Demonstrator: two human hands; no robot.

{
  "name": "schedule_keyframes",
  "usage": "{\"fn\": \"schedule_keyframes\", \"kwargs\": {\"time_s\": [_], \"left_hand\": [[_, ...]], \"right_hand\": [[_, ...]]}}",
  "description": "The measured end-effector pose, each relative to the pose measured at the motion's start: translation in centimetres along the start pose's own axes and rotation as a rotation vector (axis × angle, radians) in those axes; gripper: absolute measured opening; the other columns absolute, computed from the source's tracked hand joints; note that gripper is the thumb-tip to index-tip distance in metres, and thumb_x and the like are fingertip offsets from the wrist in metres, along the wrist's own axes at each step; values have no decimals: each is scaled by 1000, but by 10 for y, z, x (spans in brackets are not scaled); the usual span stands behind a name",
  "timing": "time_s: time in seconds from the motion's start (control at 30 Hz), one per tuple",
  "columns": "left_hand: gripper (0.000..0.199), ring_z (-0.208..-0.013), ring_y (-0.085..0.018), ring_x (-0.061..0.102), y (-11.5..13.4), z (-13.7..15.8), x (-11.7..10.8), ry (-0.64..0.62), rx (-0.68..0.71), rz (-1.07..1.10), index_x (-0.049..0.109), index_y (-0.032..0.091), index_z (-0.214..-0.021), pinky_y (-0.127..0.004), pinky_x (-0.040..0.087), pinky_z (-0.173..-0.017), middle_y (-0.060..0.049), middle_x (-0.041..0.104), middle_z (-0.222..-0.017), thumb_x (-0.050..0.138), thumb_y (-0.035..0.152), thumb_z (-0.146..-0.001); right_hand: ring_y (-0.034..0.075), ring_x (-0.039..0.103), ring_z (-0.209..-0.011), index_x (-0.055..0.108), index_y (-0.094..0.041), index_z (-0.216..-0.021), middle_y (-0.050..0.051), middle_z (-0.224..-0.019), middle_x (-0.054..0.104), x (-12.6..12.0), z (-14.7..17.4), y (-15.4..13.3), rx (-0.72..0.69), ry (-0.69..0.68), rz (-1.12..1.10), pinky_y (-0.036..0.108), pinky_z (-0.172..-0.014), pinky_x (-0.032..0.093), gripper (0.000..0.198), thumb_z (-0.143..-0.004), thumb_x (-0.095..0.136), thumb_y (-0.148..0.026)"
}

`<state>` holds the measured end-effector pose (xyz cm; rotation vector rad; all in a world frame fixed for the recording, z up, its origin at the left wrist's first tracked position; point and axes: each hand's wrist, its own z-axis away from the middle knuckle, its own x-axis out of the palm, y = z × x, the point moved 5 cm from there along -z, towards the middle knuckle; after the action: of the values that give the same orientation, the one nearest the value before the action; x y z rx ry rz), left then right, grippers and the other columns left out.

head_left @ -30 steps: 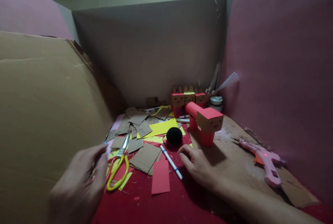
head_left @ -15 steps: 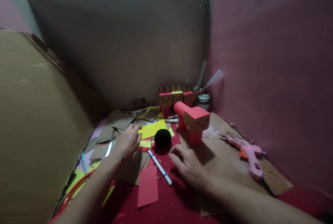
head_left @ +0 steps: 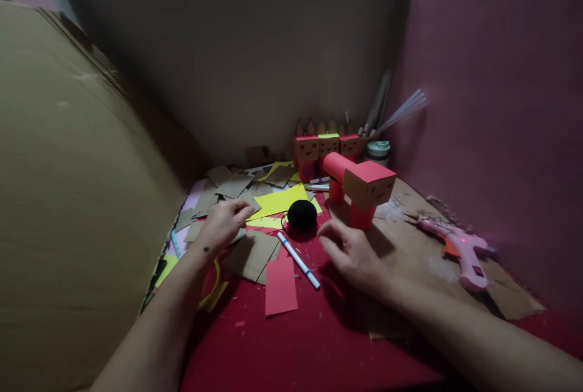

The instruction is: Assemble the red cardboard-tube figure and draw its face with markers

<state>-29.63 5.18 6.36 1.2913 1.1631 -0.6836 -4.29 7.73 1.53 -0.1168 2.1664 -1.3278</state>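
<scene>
My left hand (head_left: 224, 222) hovers low over the paper and cardboard scraps. Its fingers are loosely bent, their tips close to the yellow paper sheet (head_left: 280, 199), with nothing visible in them. Across from it, my right hand (head_left: 353, 252) has its thumb and forefinger curved but apart, holding nothing. Between the two lie a round black thing with a thin loop (head_left: 302, 215), a white marker with blue bands (head_left: 298, 260) and a red paper rectangle (head_left: 280, 287). Just beyond my right hand stands a red paper-tube animal with a cardboard box head (head_left: 368, 182).
Several similar box-headed figures (head_left: 328, 148) stand at the back, beside a lidded jar (head_left: 378, 152). A pink glue gun (head_left: 464, 252), its red light on, lies right on a cardboard sheet (head_left: 423, 264). Cardboard walls the left (head_left: 68, 198); a pink panel (head_left: 492, 107) walls the right.
The camera view has tilted down and turned left, shifting everything up and right. My left hand has drawn slightly left, away from the black thing. My right hand's fingers have spread a little.
</scene>
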Motion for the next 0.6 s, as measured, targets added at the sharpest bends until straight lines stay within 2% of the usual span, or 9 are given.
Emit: {"fn": "schedule_keyframes", "kwargs": {"time_s": [0.1,0.2,0.27,0.33,0.4,0.47,0.53,0.6], "left_hand": [[31,-74,-20,67,13,3,23,-152,102,89,74,16,-95,-29,50,-69,-5,73,-80,53,37,-85],[34,-85,-20,66,22,6,46,-211,211,107,73,21,-109,-29,48,-75,-6,73,-96,57,26,-80],[33,-84,-20,63,25,7,56,-225,267,95,74,23,-106,-30,46,-76,-5,70,-96,55,20,-78],[27,-80,-19,61,27,10,62,-242,302,87,75,23,-94,-30,44,-73,-4,67,-91,54,18,-78],[21,-77,-19,58,29,13,63,-257,322,89,73,22,-85,-29,42,-70,-4,64,-86,54,19,-78],[19,-76,-19,56,32,15,60,-261,335,104,71,21,-80,-29,41,-69,-4,60,-85,53,19,-79],[16,-75,-18,55,35,17,54,-271,345,134,69,20,-77,-28,41,-68,-3,59,-84,53,22,-80],[17,-74,-17,55,40,18,45,-294,353,179,66,20,-80,-27,43,-67,-2,59,-80,52,29,-84]], "right_hand": [[20,58,-77,61,-18,-97,7,-88,66,26,7,-13,-102,-190,309,33,-71,44,15,-85,56,-25],[25,59,-86,60,-14,-101,13,-98,67,46,11,-17,-158,-312,570,37,-76,45,19,-84,54,-19],[26,60,-88,60,-13,-105,15,-101,68,51,12,-14,-141,-364,633,38,-77,46,23,-85,50,-14],[27,61,-91,60,-12,-107,16,-104,68,50,12,-9,-95,-383,641,39,-78,47,26,-84,49,-12],[28,61,-94,60,-11,-111,17,-108,67,44,11,-6,-57,-341,593,40,-80,47,31,-81,51,-11],[27,61,-94,60,-11,-113,16,-108,66,34,9,-5,-57,-232,470,41,-80,48,34,-80,51,-11],[23,61,-87,62,-15,-107,11,-100,66,22,5,-6,-57,-87,234,37,-77,48,27,-81,51,-12],[17,58,-74,62,-18,-99,4,-87,65,11,0,-5,-14,18,-124,31,-68,47,17,-84,55,-18]]}}
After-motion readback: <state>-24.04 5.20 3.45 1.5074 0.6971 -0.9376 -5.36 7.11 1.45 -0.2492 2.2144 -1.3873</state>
